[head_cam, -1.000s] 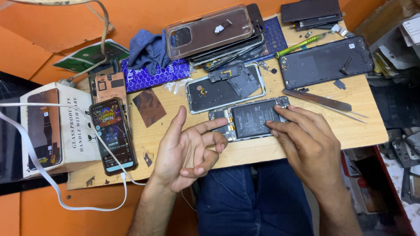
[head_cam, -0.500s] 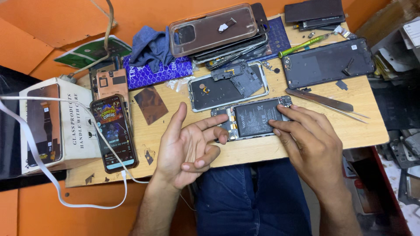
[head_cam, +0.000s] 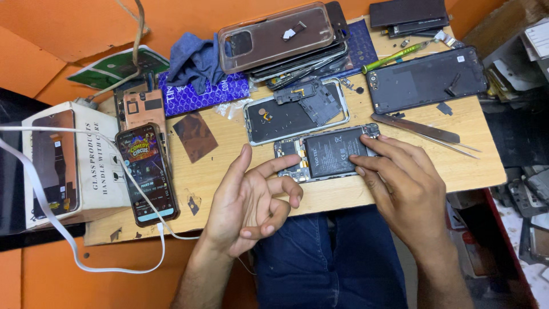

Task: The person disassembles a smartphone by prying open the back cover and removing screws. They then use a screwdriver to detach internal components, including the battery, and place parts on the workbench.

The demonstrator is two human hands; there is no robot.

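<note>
An opened phone (head_cam: 326, 153) with its black battery exposed lies near the front edge of the small wooden table (head_cam: 474, 160). My right hand (head_cam: 403, 189) rests on its right end, fingers spread and pressing it to the table. My left hand (head_cam: 251, 203) hovers palm up just left of the phone. Its index finger reaches toward the phone's left end and the other fingers curl, holding nothing that I can see.
A lit phone (head_cam: 146, 171) on a white cable lies at the left beside a white box (head_cam: 74, 160). Behind the open phone lie a phone frame (head_cam: 297, 111), tweezers (head_cam: 426, 131), a dark back cover (head_cam: 429, 80), stacked phones and cases (head_cam: 280, 37), and a blue cloth (head_cam: 194, 60).
My left hand has curled its fingers further and turned slightly palm up. My right hand stays on the phone.
</note>
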